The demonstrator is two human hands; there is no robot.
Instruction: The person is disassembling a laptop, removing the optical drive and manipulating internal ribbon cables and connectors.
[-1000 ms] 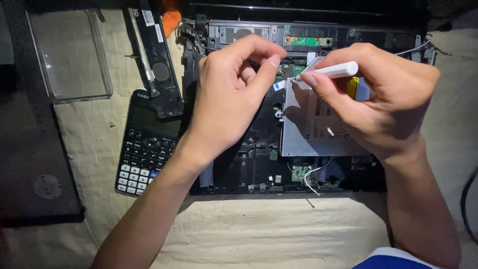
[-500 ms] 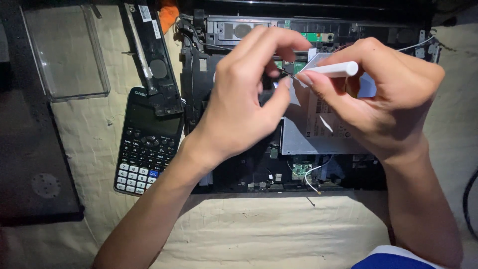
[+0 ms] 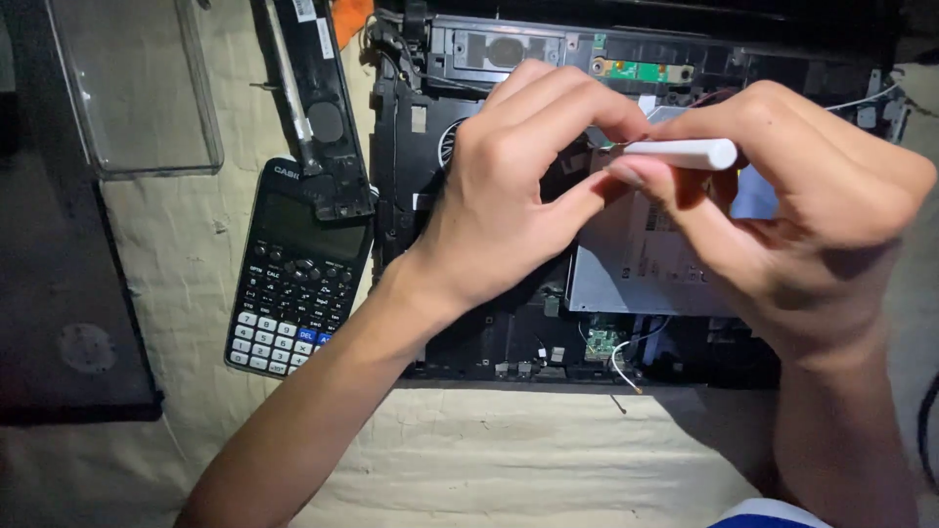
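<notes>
A: From the left, what lies beside the work?

B: A clear plastic cover (image 3: 137, 88), then a dark scientific calculator (image 3: 293, 284) on the cloth, with a black trim strip (image 3: 318, 108) overlapping its top edge. Just right of those is the opened laptop chassis (image 3: 469, 342).

A: And the hands?

B: The left hand (image 3: 509, 196) hangs over the chassis, thumb and forefinger pinched narrow at the tip of a white-handled tool (image 3: 685, 154). Whether they hold a small part cannot be told. The right hand (image 3: 812, 225) is closed around that tool's handle, above the silver metal plate (image 3: 636, 274).

A: Which step does that look like?

B: Fine work at one spot near the plate's top edge, the tool tip being steadied by the left fingers.

A: What does a next move call for?

B: A steady tip and light pressure, since thin wires run close by
</notes>
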